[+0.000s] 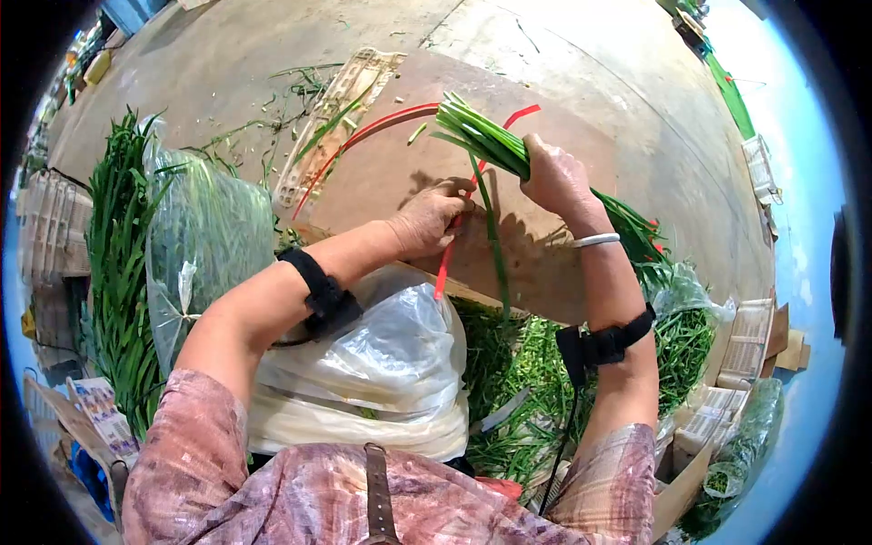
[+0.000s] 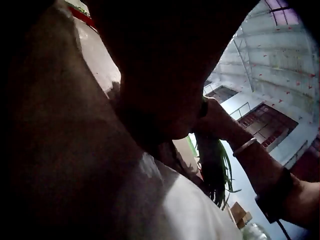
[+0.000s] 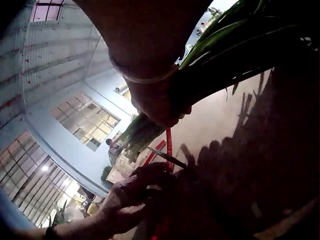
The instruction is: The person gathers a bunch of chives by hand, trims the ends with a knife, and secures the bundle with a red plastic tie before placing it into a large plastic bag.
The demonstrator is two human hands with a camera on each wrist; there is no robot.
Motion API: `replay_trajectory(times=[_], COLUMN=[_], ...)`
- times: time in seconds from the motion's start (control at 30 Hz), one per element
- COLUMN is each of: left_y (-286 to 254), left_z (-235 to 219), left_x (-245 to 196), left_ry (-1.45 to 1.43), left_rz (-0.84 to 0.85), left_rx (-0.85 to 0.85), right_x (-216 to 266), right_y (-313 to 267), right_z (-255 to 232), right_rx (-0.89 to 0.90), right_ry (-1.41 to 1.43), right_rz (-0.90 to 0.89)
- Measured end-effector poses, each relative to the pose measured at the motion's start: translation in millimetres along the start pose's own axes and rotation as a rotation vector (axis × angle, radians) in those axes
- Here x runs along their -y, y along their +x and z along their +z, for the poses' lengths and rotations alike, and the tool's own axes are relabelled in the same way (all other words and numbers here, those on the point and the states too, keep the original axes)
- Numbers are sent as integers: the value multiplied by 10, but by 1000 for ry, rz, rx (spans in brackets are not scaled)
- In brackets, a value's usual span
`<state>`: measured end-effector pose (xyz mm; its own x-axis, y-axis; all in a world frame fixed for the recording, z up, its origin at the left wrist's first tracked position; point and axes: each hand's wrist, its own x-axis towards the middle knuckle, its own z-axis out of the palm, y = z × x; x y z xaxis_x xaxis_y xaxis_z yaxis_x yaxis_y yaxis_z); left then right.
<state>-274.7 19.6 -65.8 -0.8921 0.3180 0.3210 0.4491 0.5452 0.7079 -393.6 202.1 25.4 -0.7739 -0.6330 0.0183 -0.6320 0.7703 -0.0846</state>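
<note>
The right hand [image 1: 559,182] is gripping the bundle of green stalks [image 1: 481,136] above the brown board [image 1: 368,173] while the left is pinching a red strip [image 1: 444,271], the probably light, pliant, bruisable stems favouring an encircling hold.

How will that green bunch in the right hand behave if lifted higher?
The bunch should be fairly stiff at its stalk end, which juts straight from the right hand. Its other end is probably floppy: long, thin leaves curve there. Stray leaves might slip out, as one dangles below.
</note>
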Motion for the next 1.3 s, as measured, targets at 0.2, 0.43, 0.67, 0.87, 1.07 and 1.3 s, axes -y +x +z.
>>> replay_trajectory(times=[0.2, 0.43, 0.67, 0.87, 1.07, 1.3], left_y=[4, 317, 401, 356, 408, 297], left_z=[-39, -373, -467, -229, 153, 271], left_x=[-44, -300, -605, -818, -1303, -1282], left_ry=[105, -149, -823, -1085, -1368, -703], left_rz=[-51, -333, -357, -333, -387, -393], left_rx=[-12, -488, -301, -66, 221, 237], right_x=[51, 78, 0, -231, -231, -297], right_y=[23, -211, -724, -1362, -1805, -2295], right_z=[-85, -479, -890, -1259, -1395, -1706], right_rx=[97, 54, 75, 167, 140, 254], right_ry=[-41, 351, 420, 314, 430, 369], right_rz=[5, -77, -149, -7, 4, 131])
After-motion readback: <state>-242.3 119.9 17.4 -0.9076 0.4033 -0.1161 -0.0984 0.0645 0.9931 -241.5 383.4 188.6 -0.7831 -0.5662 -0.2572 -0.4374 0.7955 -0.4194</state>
